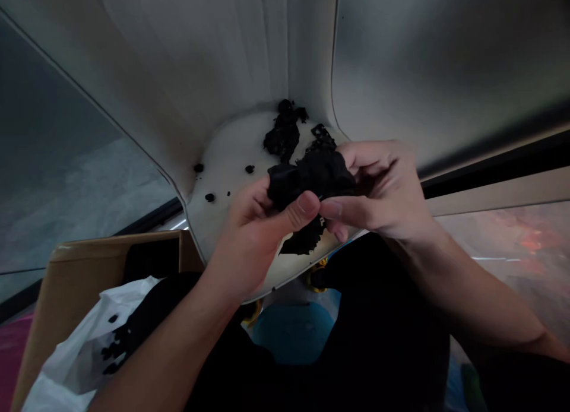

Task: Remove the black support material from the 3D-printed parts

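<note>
- The left hand (252,237) and the right hand (378,189) together grip a black lump (312,177) of soft-looking material, just above the middle of a round white board (231,162), which serves as the landmark here.
- The left thumb presses on the near edge of the black lump, and the left fingers curl around behind it, partly hidden.
- The right fingers are bent close together and clamp the far right side of the black lump, while the right thumb pinches its near edge, almost touching the left thumb.
- On the round white board, beyond the hands, sits a black clump (281,136), with a holed black scrap (323,138) just beside it.
- A jagged black piece (303,238) lies on the board's near part, directly under the hands.
- Small black crumbs (209,197) are scattered near the board's left edge.
- A pale curved wall (200,62) rises around the far side of the board.
- Below and left of the board, a cardboard box (89,263) holds a white plastic bag (84,352) flecked with black bits.
- Below the board, between the forearms, a teal object (291,335) shows beside the person's dark clothing (383,335).
</note>
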`<state>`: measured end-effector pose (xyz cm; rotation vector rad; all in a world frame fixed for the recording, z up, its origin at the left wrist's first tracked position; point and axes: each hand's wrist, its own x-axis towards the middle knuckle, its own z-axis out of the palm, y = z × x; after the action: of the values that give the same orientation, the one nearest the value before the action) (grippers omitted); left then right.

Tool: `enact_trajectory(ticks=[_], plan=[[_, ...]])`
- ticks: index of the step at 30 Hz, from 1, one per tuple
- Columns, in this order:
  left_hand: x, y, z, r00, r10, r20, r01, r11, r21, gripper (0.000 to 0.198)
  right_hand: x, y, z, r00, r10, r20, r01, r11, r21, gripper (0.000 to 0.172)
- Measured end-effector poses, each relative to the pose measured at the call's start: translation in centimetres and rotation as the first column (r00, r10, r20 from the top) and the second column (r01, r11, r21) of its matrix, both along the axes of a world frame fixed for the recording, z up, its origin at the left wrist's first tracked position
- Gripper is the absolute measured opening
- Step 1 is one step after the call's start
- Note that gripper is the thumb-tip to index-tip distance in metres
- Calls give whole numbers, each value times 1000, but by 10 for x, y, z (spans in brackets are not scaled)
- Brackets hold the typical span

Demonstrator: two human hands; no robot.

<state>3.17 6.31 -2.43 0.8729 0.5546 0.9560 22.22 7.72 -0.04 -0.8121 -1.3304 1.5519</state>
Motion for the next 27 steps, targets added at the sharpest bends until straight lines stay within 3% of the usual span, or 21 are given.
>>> enact_trajectory(ticks=[3, 5, 7, 9, 12, 16, 18, 21, 23, 27], plan=[[1, -2, -2, 999, 43, -18, -42, 997, 69, 11, -3, -3, 0, 991, -72, 117, 69, 997, 34, 31], [1, -2, -3, 979, 161, -128, -138, 975, 174, 13, -5, -5, -1, 955, -155, 253, 119, 981, 152, 33], [0, -1, -4, 896, 347, -276, -243, 906, 347, 13, -7, -7, -2, 880, -269, 392, 138, 933, 332, 32], [-1, 0, -5, 800, 481, -359, -271, 823, 499, 14, -10, -9, -3, 795, -369, 482, 115, 871, 478, 30], [-4, 2, -4, 767, 503, -397, -249, 805, 539, 14, -14, -10, -4, 746, -404, 530, 68, 837, 543, 30], [-10, 1, -2, 797, 448, -404, -247, 853, 459, 24, -17, -11, -7, 760, -358, 543, 69, 874, 481, 25], [-13, 0, -3, 826, 420, -376, -256, 874, 414, 23, -17, -11, -9, 812, -290, 507, 93, 921, 378, 22], [-19, 0, -8, 867, 387, -313, -274, 896, 349, 21, -16, -7, -11, 946, -77, 316, 32, 989, 147, 17], [-22, 1, -12, 895, 358, -265, -276, 913, 300, 20, -16, -3, -12, 981, 4, 193, -13, 999, 49, 17], [-31, 5, -19, 929, 289, -232, -233, 943, 239, 24, -15, 5, -15, 977, -21, 210, 19, 1000, 14, 31]])
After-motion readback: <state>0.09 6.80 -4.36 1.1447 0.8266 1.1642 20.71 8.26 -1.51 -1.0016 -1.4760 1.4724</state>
